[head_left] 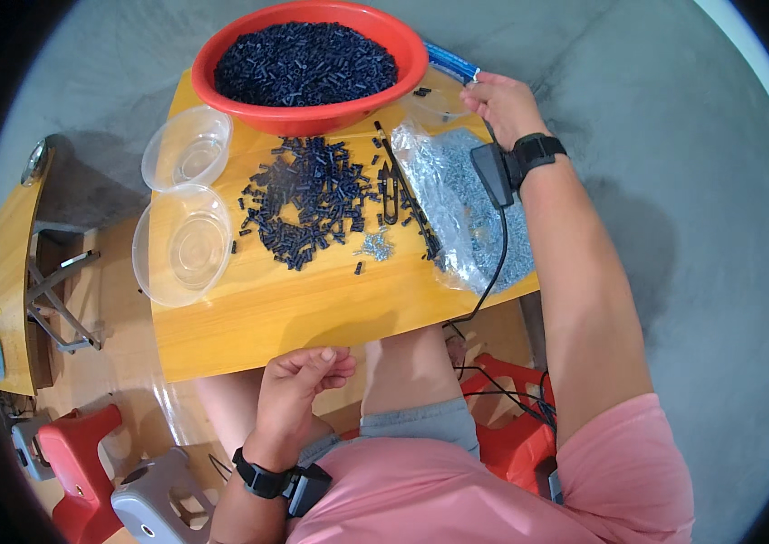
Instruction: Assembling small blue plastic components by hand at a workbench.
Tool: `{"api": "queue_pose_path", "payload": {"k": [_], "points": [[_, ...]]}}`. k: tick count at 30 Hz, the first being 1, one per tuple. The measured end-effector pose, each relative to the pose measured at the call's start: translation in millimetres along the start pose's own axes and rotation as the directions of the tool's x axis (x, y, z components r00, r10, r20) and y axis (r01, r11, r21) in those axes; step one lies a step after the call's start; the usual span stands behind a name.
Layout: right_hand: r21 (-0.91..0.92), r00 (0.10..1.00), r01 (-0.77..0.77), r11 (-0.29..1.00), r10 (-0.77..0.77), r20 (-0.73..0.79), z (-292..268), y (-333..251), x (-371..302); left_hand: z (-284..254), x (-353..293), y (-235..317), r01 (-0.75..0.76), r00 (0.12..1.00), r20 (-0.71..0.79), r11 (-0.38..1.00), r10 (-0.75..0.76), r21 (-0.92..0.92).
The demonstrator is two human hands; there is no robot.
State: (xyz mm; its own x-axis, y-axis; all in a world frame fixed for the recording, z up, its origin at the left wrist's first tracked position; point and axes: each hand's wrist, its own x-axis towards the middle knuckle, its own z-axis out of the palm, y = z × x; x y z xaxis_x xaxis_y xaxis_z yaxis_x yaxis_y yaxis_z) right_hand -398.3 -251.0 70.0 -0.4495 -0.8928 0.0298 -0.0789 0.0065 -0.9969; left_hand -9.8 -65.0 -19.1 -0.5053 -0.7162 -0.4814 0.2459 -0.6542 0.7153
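My right hand (504, 107) reaches to the far right corner of the table, its fingers pinched at the end of a long blue object (450, 62) beside the red basin; its kind I cannot make out. Below that hand lies a clear plastic bag (439, 208) of small silvery metal pieces (498, 227). My left hand (307, 376) is closed in front of the near table edge, thumb against the fingers; anything in it is hidden. Short dark tube-like pieces (312, 195) are heaped mid-table, with a few silvery pieces (375, 245) beside them.
A red basin (312, 116) full of dark pieces stands at the back. Two clear round containers (187, 150) (159, 272) sit along the left edge. Thread snips (391, 195) and a thin black stick (402, 172) lie beside the bag. A black cable (498, 263) hangs from my right wrist.
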Motion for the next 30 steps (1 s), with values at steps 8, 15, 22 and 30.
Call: {"api": "queue_pose_path", "payload": {"k": [8, 15, 22, 30], "points": [[0.029, 0.996, -0.045, 0.999, 0.042, 0.081, 13.2, -25.4, -83.9, -6.0, -2.4, 3.7, 0.044, 0.999, -0.025, 0.999, -0.044, -0.012], [-0.17, 0.845, -0.055, 0.984, 0.136, 0.518, 70.7, 22.6, -260.5, -10.7, -4.4, -12.7, 0.03, 0.998, 0.047, 1.0, -0.031, 0.005], [-0.547, 0.707, 0.528, 0.649, 0.021, 0.707, 73.2, 63.1, -299.8, -15.4, -17.3, -13.8, 0.017, 0.994, -0.11, 0.996, -0.027, -0.091], [-0.599, 0.764, 0.537, 0.594, -0.041, 0.644, 85.8, 47.2, -282.6, -22.2, -20.7, -14.5, -0.012, 0.99, -0.139, 0.995, -0.003, -0.102]]}}
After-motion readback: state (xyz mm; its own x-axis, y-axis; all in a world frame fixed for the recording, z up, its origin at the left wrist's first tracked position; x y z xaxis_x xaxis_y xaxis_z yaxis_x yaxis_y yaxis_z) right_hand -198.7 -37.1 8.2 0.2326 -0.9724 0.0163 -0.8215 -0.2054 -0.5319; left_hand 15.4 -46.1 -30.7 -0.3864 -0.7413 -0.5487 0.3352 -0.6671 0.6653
